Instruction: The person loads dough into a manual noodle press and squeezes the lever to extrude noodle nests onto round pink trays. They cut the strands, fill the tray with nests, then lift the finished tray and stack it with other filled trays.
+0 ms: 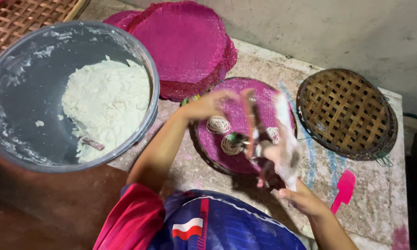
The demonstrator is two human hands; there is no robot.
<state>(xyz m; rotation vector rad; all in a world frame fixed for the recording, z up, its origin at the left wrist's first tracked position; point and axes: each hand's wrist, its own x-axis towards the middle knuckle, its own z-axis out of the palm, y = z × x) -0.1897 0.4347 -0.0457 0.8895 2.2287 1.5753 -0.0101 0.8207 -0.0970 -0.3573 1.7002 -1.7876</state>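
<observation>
My left hand is blurred by motion and reaches to the upper end of a dark and red hand press. The press carries a white, dough-smeared bag. My right hand grips the lower end of the press and bag from below. The press hovers over a round woven tray covered with a magenta mesh sheet. Three small coils of white noodle lie on the mesh under the press.
A large grey basin of white dough stands at the left. A stack of magenta mesh sheets lies behind, bare woven trays at the right, a pink spatula near the table's front edge.
</observation>
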